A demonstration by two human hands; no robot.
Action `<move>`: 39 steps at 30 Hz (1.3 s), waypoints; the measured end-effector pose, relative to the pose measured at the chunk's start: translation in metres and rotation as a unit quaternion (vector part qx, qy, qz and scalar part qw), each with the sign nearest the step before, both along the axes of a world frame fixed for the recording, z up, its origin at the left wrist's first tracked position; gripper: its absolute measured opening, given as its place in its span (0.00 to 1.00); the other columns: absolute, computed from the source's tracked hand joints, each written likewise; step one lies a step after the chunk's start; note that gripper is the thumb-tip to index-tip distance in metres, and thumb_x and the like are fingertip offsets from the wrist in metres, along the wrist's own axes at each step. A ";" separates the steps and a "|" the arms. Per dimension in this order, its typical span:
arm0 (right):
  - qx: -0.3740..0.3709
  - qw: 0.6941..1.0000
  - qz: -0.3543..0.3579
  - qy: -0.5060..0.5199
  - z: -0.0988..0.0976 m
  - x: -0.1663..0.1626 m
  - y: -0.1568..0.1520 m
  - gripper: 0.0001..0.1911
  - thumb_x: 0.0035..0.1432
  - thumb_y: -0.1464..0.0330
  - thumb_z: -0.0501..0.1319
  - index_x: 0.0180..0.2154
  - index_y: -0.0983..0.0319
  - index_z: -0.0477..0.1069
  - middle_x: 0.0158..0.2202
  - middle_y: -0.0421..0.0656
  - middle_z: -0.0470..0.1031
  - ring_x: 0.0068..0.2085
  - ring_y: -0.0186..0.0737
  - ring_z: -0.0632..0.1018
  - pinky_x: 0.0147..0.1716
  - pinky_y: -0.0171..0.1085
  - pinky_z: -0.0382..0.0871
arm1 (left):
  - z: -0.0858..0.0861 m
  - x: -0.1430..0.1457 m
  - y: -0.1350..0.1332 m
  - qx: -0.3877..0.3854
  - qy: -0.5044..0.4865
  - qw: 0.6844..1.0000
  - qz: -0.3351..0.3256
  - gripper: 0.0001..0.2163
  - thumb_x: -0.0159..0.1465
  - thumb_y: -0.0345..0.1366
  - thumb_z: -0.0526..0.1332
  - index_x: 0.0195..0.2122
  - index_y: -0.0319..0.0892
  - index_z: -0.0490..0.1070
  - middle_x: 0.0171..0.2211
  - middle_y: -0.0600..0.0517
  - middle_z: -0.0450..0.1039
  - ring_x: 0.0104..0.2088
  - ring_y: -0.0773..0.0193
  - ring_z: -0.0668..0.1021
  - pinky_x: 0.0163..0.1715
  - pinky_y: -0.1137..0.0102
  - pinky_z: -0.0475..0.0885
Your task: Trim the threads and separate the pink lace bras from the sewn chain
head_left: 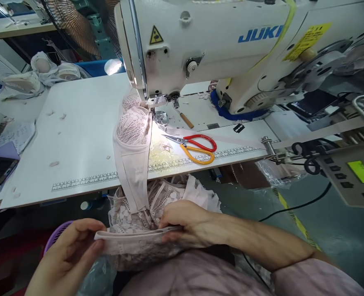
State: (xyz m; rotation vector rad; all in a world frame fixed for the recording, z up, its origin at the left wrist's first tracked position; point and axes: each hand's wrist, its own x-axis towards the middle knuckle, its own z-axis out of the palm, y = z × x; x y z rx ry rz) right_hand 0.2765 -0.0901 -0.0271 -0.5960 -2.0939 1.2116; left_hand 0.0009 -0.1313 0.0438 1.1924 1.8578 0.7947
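Pinching lace piece (138,240) by left end of its pale folded edge w/ left hand (67,253), thumb against forefinger. Gripping same edge farther right w/ right hand (184,222), thumb & fingers closed over it; can't tell how all right-hand fingers sit, partly hidden by cloth. Holding edge roughly level btwn both hands, over lap, on near side of table (86,107). Showing more lace fabric (166,195) bunched just beyond, below table's near edge; can't tell where one layer ends & next begins.

Farther in, seeing pale bra (134,164) at needle area of white sewing mach. (200,41), lace cup on table, plain panel hanging over near edge. To right of it, seeing scissors (182,141) w/ 1 red & 1 yellow handle, blades toward left, nr printed ruler (86,179). A bit farther, seeing wood-handled tool (186,120) by mach. base, plus small black blade (239,128) to its right. Also noting few pale scraps (54,163) on left part of table.

At right, seeing control box (336,176) w/ lit green display. At far left, seeing fan (77,24) & heap of white cup pieces (24,84). Low at near left, just beside left hand, seeing purple basket (56,237), mostly hidden.
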 end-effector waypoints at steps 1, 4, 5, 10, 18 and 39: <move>0.008 1.000 -0.008 0.003 0.001 0.000 0.000 0.18 0.72 0.58 0.55 0.36 0.63 0.74 0.30 0.44 0.75 0.32 0.39 0.75 0.36 0.35 0.71 | -0.001 0.005 0.001 0.000 -0.023 1.000 0.017 0.24 0.48 0.62 0.74 0.36 0.50 0.77 0.32 0.56 0.82 0.32 0.62 0.82 0.33 0.78 0.78; 0.020 0.999 -0.041 0.022 -0.001 -0.002 0.001 0.16 0.70 0.60 0.55 0.34 0.61 0.73 0.28 0.42 0.74 0.30 0.38 0.74 0.33 0.35 0.69 | -0.006 0.026 0.002 0.053 -0.076 0.993 0.078 0.23 0.51 0.57 0.75 0.39 0.47 0.74 0.35 0.55 0.80 0.30 0.65 0.80 0.33 0.76 0.78; 0.018 0.998 -0.052 0.033 -0.002 -0.003 0.001 0.15 0.69 0.61 0.56 0.33 0.61 0.72 0.27 0.42 0.74 0.29 0.38 0.74 0.31 0.35 0.69 | -0.008 0.034 0.002 0.083 -0.080 0.988 0.099 0.22 0.53 0.54 0.75 0.40 0.47 0.73 0.35 0.55 0.79 0.30 0.65 0.80 0.32 0.76 0.78; -0.023 0.995 -0.090 0.034 -0.011 0.001 -0.001 0.14 0.67 0.59 0.59 0.30 0.59 0.68 0.25 0.38 0.70 0.25 0.37 0.71 0.25 0.34 0.64 | -0.019 0.060 0.006 0.176 -0.091 0.972 0.129 0.12 0.60 0.40 0.69 0.42 0.47 0.69 0.33 0.56 0.78 0.31 0.65 0.81 0.31 0.75 0.76; -0.082 0.989 -0.117 -0.041 -0.015 0.016 -0.008 0.24 0.71 0.50 0.54 0.29 0.59 0.70 0.27 0.40 0.71 0.28 0.38 0.74 0.28 0.33 0.67 | -0.017 0.057 0.015 0.087 -0.294 0.948 0.090 0.12 0.51 0.37 0.76 0.33 0.43 0.76 0.26 0.56 0.76 0.27 0.69 0.75 0.29 0.77 0.71; -0.034 0.985 -0.155 -0.064 -0.017 0.012 -0.017 0.18 0.72 0.56 0.55 0.33 0.57 0.72 0.27 0.39 0.70 0.28 0.37 0.73 0.27 0.33 0.67 | -0.037 0.044 0.022 0.275 -0.233 0.933 0.005 0.06 0.54 0.28 0.70 0.22 0.42 0.77 0.24 0.52 0.74 0.26 0.65 0.76 0.27 0.75 0.71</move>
